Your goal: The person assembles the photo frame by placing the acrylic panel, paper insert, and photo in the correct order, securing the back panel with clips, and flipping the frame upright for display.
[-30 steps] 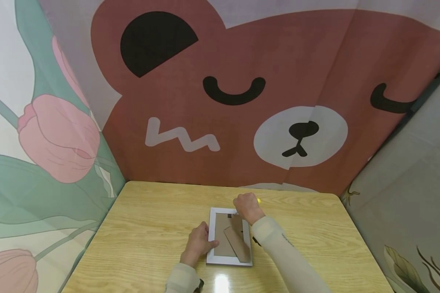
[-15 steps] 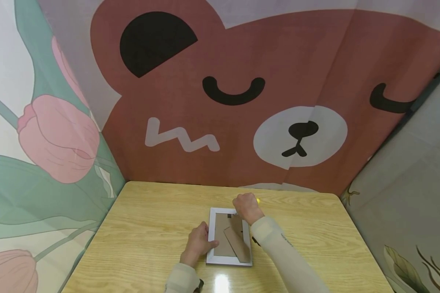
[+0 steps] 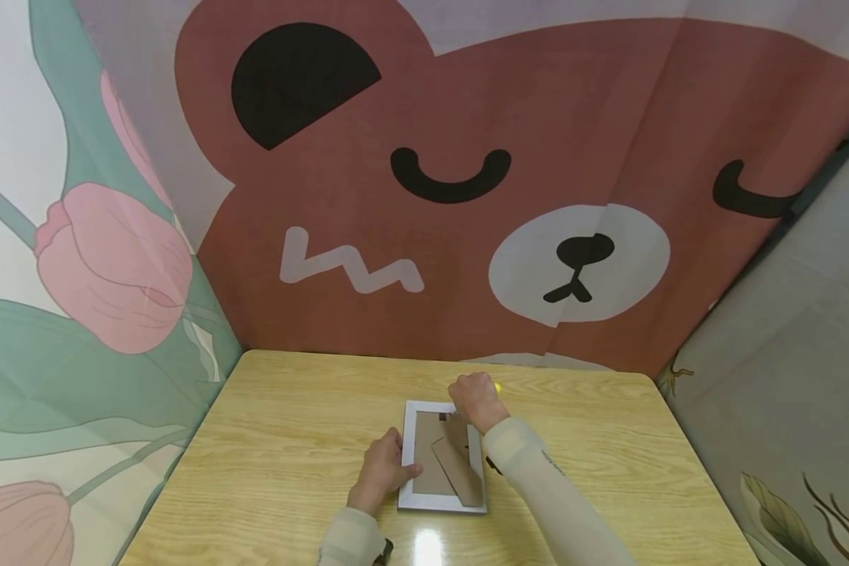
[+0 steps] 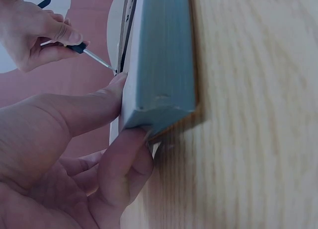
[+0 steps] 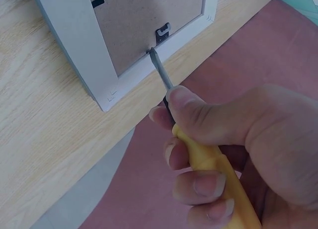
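Note:
A picture frame [image 3: 442, 501] with a pale rim lies back side up on the table, its brown backing board [image 5: 129, 30] showing. A fold-out stand [image 3: 461, 475] slants across the board. My left hand [image 3: 380, 469] grips the left edge of the frame, thumb on top and fingers at its side. In my right hand [image 3: 477, 399] is a screwdriver [image 5: 201, 157] with a yellow handle. Its metal tip meets the seam between board and rim, close beside a small metal hanger [image 5: 162, 34]. A dark tab [image 5: 98, 2] shows on another side of the board.
The wood-grain table [image 3: 290, 440] extends around the frame on all sides. Behind it hangs a curtain [image 3: 368, 330] printed with a bear; a tulip-print curtain [image 3: 113, 267] covers the left side and a grey printed one [image 3: 785, 354] the right.

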